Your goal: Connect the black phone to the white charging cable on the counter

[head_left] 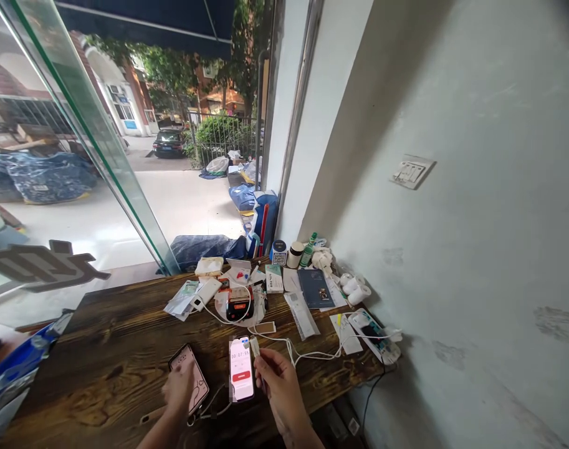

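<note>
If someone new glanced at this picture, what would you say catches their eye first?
Probably the lit phone lying on the near edge of the dark wooden table, its screen showing a timer and a red button, with the right hand pinching a small white plug beside it. The left hand rests on a second phone just to its left. Behind them, a jumble of white cables, packets and bottles runs toward the wall.
</note>
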### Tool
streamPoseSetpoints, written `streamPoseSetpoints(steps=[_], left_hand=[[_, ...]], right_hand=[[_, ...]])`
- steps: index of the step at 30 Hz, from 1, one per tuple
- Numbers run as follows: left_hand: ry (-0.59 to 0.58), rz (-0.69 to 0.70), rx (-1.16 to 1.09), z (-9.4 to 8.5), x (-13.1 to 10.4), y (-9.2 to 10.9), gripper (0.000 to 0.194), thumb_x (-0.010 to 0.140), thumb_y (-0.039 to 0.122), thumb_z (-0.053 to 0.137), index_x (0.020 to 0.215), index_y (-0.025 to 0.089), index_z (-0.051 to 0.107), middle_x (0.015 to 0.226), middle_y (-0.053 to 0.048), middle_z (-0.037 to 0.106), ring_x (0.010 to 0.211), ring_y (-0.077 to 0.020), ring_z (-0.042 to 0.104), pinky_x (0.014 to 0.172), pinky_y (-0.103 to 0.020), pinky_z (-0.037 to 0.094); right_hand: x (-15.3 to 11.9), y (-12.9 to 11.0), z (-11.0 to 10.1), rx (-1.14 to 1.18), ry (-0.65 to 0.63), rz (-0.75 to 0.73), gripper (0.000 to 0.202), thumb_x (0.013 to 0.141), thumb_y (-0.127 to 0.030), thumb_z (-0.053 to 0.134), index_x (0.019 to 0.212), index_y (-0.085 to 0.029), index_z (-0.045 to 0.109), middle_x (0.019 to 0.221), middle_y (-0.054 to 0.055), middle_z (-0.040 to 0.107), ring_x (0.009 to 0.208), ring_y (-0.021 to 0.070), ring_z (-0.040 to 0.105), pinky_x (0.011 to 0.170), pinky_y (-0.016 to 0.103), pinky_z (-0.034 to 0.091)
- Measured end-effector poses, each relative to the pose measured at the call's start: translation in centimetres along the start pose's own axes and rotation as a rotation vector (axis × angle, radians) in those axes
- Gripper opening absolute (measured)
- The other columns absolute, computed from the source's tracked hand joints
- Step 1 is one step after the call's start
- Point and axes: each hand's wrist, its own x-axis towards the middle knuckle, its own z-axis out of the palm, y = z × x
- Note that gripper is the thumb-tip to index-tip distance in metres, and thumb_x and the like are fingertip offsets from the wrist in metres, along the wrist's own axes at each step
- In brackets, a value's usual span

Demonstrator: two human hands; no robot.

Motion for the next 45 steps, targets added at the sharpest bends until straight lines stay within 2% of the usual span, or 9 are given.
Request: streamPoseSetpoints(steps=[4, 7, 10, 14, 16, 21, 27, 31, 45], left_hand=[[-0.467, 0.198, -0.046, 3.9, -5.1, 2.0, 0.041, 0.070, 0.040, 0.074, 0.103, 0.016, 0.070, 0.115, -0.012, 0.068, 0.115, -0.0261, 0.057, 0.101, -0.032, 0.043], [-0.640, 0.254, -0.002, 6.0, -8.1, 3.0, 0.048, 0.064, 0.052, 0.076, 0.091, 0.013, 0.074, 0.095, -0.011, 0.071, 0.086, -0.0204, 0.061, 0.077, -0.026, 0.049], [-0.611, 0.275, -0.010, 6.7, -9.3, 3.6, 0.051, 0.061, 0.056, 0.077, 0.089, 0.013, 0.074, 0.082, -0.009, 0.070, 0.064, -0.0142, 0.053, 0.056, -0.023, 0.043], [-0.510, 0.368, -0.042, 6.8, -9.9, 4.5, 0.045, 0.058, 0.056, 0.078, 0.077, 0.016, 0.071, 0.077, -0.006, 0.068, 0.073, -0.0173, 0.056, 0.075, -0.027, 0.048], [-0.483, 0.440, -0.010, 6.9, -10.4, 4.9, 0.047, 0.059, 0.062, 0.074, 0.064, 0.016, 0.065, 0.064, -0.003, 0.062, 0.067, -0.0162, 0.054, 0.068, -0.025, 0.046], [-0.573, 0.488, 0.202, 7.3, -11.4, 5.5, 0.054, 0.066, 0.072, 0.060, 0.054, 0.020, 0.050, 0.043, 0.002, 0.045, 0.042, -0.0112, 0.038, 0.046, -0.025, 0.032], [-0.734, 0.310, 0.134, 7.3, -11.2, 5.6, 0.054, 0.061, 0.069, 0.068, 0.068, 0.017, 0.056, 0.053, 0.005, 0.042, 0.049, -0.0087, 0.036, 0.049, -0.024, 0.029], [-0.625, 0.192, 0.153, 7.1, -11.2, 5.7, 0.076, 0.045, 0.079, 0.068, 0.085, 0.015, 0.059, 0.056, 0.007, 0.038, 0.054, -0.0094, 0.034, 0.051, -0.024, 0.027], [-0.624, 0.453, 0.432, 7.3, -10.3, 5.8, 0.036, 0.075, 0.057, 0.033, 0.070, 0.022, 0.041, 0.065, 0.003, 0.041, 0.063, -0.0148, 0.037, 0.061, -0.031, 0.031]], right_hand=[[0.1, 0.7, 0.6, -0.009, -0.059, 0.033, 0.048, 0.043, -0.046, 0.089, 0.079, -0.018, 0.075, 0.070, 0.004, 0.070, 0.060, 0.0112, 0.058, 0.060, 0.025, 0.043], [0.1, 0.9, 0.9, -0.085, -0.103, -0.026, 0.046, 0.046, -0.050, 0.087, 0.075, -0.018, 0.075, 0.061, 0.001, 0.066, 0.056, 0.0105, 0.053, 0.057, 0.025, 0.041], [0.0, 0.6, 1.2, -0.219, -0.137, -0.119, 0.047, 0.052, -0.058, 0.081, 0.073, -0.017, 0.073, 0.059, 0.001, 0.062, 0.054, 0.0115, 0.051, 0.056, 0.027, 0.042], [0.0, -0.7, 1.3, -0.386, -0.119, -0.217, 0.050, 0.055, -0.061, 0.077, 0.077, -0.016, 0.071, 0.078, 0.009, 0.069, 0.068, 0.0196, 0.060, 0.065, 0.033, 0.049], [0.0, -1.7, 1.4, -0.448, -0.059, -0.334, 0.049, 0.060, -0.059, 0.075, 0.083, -0.016, 0.070, 0.084, 0.010, 0.068, 0.074, 0.0213, 0.061, 0.065, 0.033, 0.050], [0.2, -4.1, 2.2, -0.566, -0.201, -0.507, 0.034, 0.076, -0.048, 0.065, 0.096, -0.021, 0.071, 0.096, 0.009, 0.065, 0.084, 0.0208, 0.061, 0.067, 0.029, 0.049], [0.9, -4.7, 2.3, -0.477, -0.263, -0.497, 0.023, 0.075, -0.043, 0.069, 0.084, -0.023, 0.074, 0.090, 0.005, 0.064, 0.086, 0.0198, 0.059, 0.079, 0.032, 0.047], [1.0, -4.8, 1.9, -0.547, -0.329, -0.542, 0.024, 0.078, -0.045, 0.066, 0.085, -0.025, 0.075, 0.092, 0.006, 0.063, 0.089, 0.0197, 0.059, 0.081, 0.032, 0.048], [1.6, -4.5, 1.5, -0.646, -0.399, -0.717, 0.014, 0.083, -0.036, 0.064, 0.089, -0.031, 0.075, 0.087, 0.004, 0.067, 0.082, 0.0157, 0.062, 0.072, 0.027, 0.050]])
